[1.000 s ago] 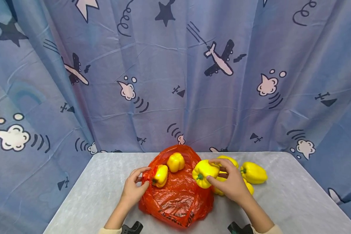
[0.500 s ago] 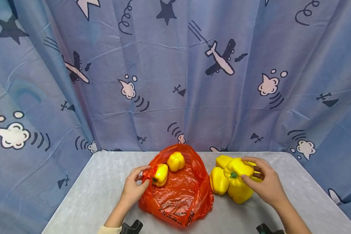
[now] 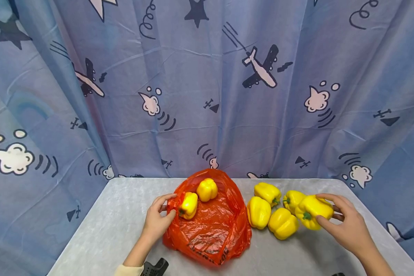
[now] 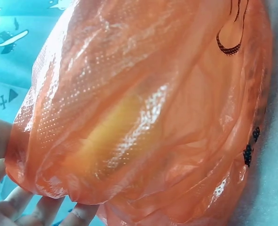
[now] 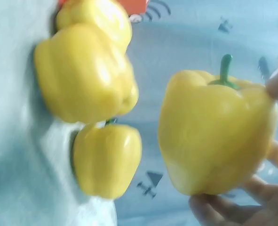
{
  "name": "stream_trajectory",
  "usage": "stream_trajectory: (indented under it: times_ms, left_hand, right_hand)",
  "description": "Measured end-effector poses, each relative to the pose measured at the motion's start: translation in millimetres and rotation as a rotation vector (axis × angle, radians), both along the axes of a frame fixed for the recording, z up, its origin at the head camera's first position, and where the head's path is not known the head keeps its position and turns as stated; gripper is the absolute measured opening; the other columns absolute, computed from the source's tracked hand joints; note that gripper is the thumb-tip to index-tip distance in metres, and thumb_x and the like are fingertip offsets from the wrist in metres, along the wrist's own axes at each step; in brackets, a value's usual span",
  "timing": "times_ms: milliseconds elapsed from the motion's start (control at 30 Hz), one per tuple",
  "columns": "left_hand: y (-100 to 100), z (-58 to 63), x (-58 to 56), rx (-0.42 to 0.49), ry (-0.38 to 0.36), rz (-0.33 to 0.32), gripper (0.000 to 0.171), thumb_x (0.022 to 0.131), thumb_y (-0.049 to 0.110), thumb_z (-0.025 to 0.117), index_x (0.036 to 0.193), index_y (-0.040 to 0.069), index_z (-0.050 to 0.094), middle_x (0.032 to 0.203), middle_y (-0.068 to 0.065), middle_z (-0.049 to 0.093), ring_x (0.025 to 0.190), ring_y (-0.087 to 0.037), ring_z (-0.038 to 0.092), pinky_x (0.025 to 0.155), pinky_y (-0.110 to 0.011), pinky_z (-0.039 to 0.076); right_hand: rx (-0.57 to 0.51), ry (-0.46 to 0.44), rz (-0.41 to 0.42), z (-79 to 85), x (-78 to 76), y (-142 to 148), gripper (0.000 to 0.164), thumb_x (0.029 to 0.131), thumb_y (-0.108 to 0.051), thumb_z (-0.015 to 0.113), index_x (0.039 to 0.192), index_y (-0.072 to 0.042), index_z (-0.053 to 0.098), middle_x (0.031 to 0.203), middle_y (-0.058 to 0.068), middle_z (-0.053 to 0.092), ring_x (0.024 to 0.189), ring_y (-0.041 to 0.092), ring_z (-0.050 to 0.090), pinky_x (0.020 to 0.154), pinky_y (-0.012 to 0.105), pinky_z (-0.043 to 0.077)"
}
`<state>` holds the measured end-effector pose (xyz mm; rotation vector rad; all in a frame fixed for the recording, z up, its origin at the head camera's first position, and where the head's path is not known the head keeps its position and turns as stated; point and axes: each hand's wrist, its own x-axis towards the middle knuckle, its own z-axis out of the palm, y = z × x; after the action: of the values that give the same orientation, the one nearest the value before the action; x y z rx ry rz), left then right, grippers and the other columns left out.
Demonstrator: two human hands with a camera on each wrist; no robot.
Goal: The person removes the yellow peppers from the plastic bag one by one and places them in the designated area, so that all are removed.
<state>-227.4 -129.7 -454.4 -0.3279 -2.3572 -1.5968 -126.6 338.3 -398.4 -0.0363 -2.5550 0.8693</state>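
Note:
My right hand (image 3: 348,222) holds a yellow bell pepper (image 3: 313,211) between thumb and fingers, right of the other peppers. In the right wrist view this bell pepper (image 5: 216,134) shows its green stem upward, with fingertips under its base. My left hand (image 3: 155,222) pinches the left edge of a red plastic bag (image 3: 207,239), whose wide mouth faces me. Two yellow peppers lie inside, one pepper (image 3: 188,206) near my left fingertips and another pepper (image 3: 207,189) farther back. Through the plastic, one pepper (image 4: 113,132) shows as a yellow blur in the left wrist view.
Several yellow peppers stand right of the bag: a front pepper (image 3: 283,224), a pepper (image 3: 259,212) beside the bag, a back pepper (image 3: 267,193) and one pepper (image 3: 293,200) partly behind the held one. A patterned blue curtain (image 3: 193,96) hangs behind the grey-white table (image 3: 100,230).
My right hand has carried its bell pepper rightward from the bag's right edge, past the grouped peppers, which now show more fully. My left hand has stayed at the bag's edge.

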Motion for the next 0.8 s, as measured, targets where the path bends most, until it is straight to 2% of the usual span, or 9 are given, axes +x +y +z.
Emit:
stream_trajectory:
  times_ms: [100, 200, 267, 333, 367, 667, 800]
  left_hand:
    - [0, 1.6, 0.8, 0.002, -0.004, 0.012, 0.044, 0.080, -0.004, 0.067, 0.117, 0.019, 0.067, 0.124, -0.006, 0.061, 0.083, -0.021, 0.062, 0.072, -0.027, 0.053]
    - [-1, 2.6, 1.1, -0.001, -0.007, 0.018, 0.044, 0.080, -0.003, 0.067, 0.118, 0.019, 0.067, 0.124, -0.007, 0.061, 0.084, -0.019, 0.061, 0.072, -0.027, 0.053]
    - [-1, 2.8, 1.1, -0.003, -0.010, 0.019, 0.044, 0.080, -0.003, 0.068, 0.119, 0.018, 0.066, 0.124, -0.007, 0.061, 0.084, -0.018, 0.061, 0.072, -0.027, 0.053]
    - [-1, 2.8, 1.1, -0.003, -0.013, 0.018, 0.044, 0.080, -0.003, 0.067, 0.119, 0.018, 0.066, 0.124, -0.007, 0.061, 0.084, -0.019, 0.061, 0.071, -0.027, 0.053]
    - [-1, 2.8, 1.1, -0.003, -0.013, 0.019, 0.044, 0.080, -0.003, 0.067, 0.119, 0.019, 0.067, 0.123, -0.006, 0.061, 0.083, -0.019, 0.061, 0.071, -0.027, 0.053]
    - [-3, 1.5, 0.5, -0.012, -0.011, 0.019, 0.045, 0.080, -0.004, 0.067, 0.118, 0.019, 0.067, 0.123, -0.007, 0.061, 0.084, -0.020, 0.062, 0.073, -0.029, 0.054]
    - [-3, 0.4, 0.3, -0.008, -0.014, 0.021, 0.045, 0.080, -0.005, 0.067, 0.118, 0.018, 0.067, 0.123, -0.007, 0.061, 0.084, -0.021, 0.062, 0.072, -0.029, 0.054]
  right_hand:
    - [0.013, -0.062, -0.027, -6.6, 1.5, 8, 0.052, 0.081, -0.019, 0.076, 0.126, -0.004, 0.057, 0.123, 0.022, 0.049, 0.095, 0.016, 0.055, 0.062, 0.009, 0.041]
    - [0.015, -0.124, -0.039, -12.7, 2.4, 15, 0.053, 0.082, -0.020, 0.074, 0.128, -0.001, 0.054, 0.123, 0.026, 0.045, 0.100, 0.043, 0.051, 0.066, 0.026, 0.053]
    - [0.019, -0.159, -0.040, -16.7, 2.5, 18, 0.054, 0.083, -0.021, 0.074, 0.128, 0.000, 0.053, 0.123, 0.028, 0.044, 0.100, 0.045, 0.050, 0.071, 0.042, 0.056]
    - [0.020, -0.183, -0.028, -20.6, 2.7, 22, 0.055, 0.083, -0.022, 0.074, 0.129, 0.000, 0.053, 0.123, 0.029, 0.043, 0.100, 0.045, 0.050, 0.074, 0.056, 0.053]
    - [0.022, -0.194, -0.020, -22.7, 2.8, 23, 0.056, 0.083, -0.023, 0.074, 0.129, 0.000, 0.053, 0.123, 0.029, 0.043, 0.100, 0.045, 0.050, 0.075, 0.058, 0.052]
    - [0.096, -0.280, 0.029, -36.5, 0.4, 27, 0.061, 0.078, -0.028, 0.078, 0.127, -0.002, 0.053, 0.126, 0.030, 0.044, 0.108, 0.047, 0.048, 0.078, 0.059, 0.050]
    - [0.108, -0.269, 0.032, -41.0, -0.5, 26, 0.062, 0.075, -0.027, 0.080, 0.126, -0.002, 0.054, 0.126, 0.030, 0.044, 0.108, 0.047, 0.048, 0.078, 0.059, 0.050]
